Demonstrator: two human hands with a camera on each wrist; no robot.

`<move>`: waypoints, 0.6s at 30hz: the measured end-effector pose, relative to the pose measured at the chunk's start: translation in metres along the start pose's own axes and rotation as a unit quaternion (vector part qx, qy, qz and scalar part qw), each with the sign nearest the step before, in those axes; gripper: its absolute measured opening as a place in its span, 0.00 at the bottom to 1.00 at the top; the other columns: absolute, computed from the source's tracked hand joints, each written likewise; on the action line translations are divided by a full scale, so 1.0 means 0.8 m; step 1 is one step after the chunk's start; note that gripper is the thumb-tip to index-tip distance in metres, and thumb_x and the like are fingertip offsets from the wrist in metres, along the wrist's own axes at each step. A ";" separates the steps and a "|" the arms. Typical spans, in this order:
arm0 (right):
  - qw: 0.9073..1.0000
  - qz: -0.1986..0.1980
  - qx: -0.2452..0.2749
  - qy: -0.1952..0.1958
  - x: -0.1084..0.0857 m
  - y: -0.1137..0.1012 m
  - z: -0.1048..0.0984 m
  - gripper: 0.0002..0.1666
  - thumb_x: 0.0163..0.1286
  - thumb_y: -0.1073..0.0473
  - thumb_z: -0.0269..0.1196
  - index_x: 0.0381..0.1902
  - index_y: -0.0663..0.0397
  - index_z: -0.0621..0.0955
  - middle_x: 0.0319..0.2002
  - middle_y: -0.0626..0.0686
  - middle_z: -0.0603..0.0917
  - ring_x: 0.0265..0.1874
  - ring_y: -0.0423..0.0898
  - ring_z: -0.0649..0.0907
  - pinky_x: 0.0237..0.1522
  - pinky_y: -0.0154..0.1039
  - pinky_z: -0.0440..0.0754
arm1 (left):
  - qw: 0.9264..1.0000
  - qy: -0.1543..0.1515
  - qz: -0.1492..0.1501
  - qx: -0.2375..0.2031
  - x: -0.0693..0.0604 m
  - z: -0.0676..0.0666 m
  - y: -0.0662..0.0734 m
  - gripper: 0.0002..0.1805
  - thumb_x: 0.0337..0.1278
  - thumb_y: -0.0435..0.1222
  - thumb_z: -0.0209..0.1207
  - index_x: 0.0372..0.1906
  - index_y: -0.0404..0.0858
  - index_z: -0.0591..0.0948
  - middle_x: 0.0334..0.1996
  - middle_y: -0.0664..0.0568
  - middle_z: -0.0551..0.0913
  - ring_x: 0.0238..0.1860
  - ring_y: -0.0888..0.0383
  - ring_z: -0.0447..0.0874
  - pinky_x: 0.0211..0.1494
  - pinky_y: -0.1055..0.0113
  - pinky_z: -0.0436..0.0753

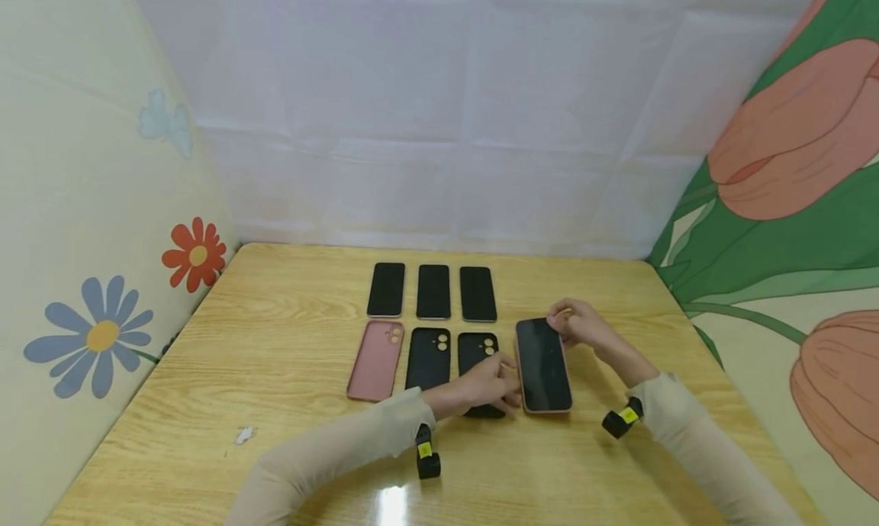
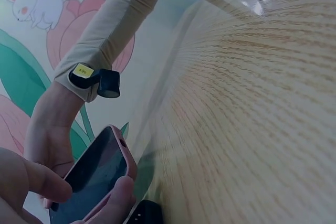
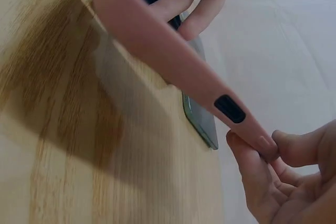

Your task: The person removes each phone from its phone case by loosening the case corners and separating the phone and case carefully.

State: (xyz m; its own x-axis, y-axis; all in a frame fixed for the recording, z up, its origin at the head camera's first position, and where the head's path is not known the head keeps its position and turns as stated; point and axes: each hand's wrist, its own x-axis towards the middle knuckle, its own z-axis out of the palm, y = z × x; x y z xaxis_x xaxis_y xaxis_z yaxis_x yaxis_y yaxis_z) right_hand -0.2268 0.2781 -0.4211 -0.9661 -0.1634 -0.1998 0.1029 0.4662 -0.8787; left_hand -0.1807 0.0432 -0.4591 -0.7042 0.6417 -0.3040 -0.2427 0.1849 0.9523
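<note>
A dark-screened phone in a pink case (image 1: 544,366) is raised off the table at the right of the group. My right hand (image 1: 579,326) pinches its upper right corner; the right wrist view shows thumb and fingers (image 3: 255,169) on that end of the pink case (image 3: 173,59). At the opposite long edge, my left hand (image 1: 489,382) grips the phone, one finger over the screen and another digit at the rim in the left wrist view. Under the left hand lies a black phone case (image 1: 474,348), partly covered.
Three dark phones (image 1: 433,291) lie in a row at the back. Before them are a pink case (image 1: 374,360) and another black case (image 1: 427,358). A white mark (image 1: 244,435) shows on the table's left. A white cloth backdrop (image 1: 439,129) stands behind the table.
</note>
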 end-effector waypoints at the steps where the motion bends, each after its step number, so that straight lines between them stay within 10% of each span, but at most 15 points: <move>1: 1.000 0.001 0.003 0.003 0.000 -0.001 0.000 0.17 0.76 0.64 0.53 0.53 0.75 0.69 0.36 0.60 0.81 0.25 0.45 0.80 0.30 0.44 0.84 | 1.000 0.002 -0.002 -0.003 0.000 0.000 0.000 0.21 0.71 0.28 0.52 0.64 0.30 0.64 0.39 0.39 0.81 0.37 0.46 0.85 0.39 0.57 0.86; 13: 0.999 -0.022 0.024 0.016 -0.011 -0.023 0.010 0.20 0.77 0.62 0.54 0.56 0.74 0.67 0.35 0.59 0.79 0.26 0.47 0.80 0.32 0.46 0.84 | 1.000 0.015 0.003 -0.005 0.005 -0.011 -0.004 0.19 0.78 0.37 0.47 0.62 0.29 0.70 0.36 0.42 0.81 0.35 0.49 0.85 0.40 0.57 0.86; 18: 0.998 -0.030 0.055 0.014 -0.015 -0.033 0.020 0.19 0.76 0.63 0.54 0.55 0.75 0.68 0.35 0.58 0.78 0.26 0.46 0.80 0.32 0.45 0.85 | 0.997 0.065 0.027 -0.010 0.010 -0.016 -0.008 0.20 0.78 0.45 0.46 0.58 0.32 0.72 0.38 0.44 0.81 0.36 0.52 0.84 0.42 0.58 0.85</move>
State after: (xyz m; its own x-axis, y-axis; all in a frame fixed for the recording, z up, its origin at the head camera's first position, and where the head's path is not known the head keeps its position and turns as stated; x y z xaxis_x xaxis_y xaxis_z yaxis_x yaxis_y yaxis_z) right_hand -0.2142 0.2535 -0.4022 -0.9776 -0.1627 -0.1335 0.0677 0.3577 -0.9314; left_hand -0.1928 0.0376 -0.4681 -0.7968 0.5484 -0.2538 -0.2144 0.1363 0.9672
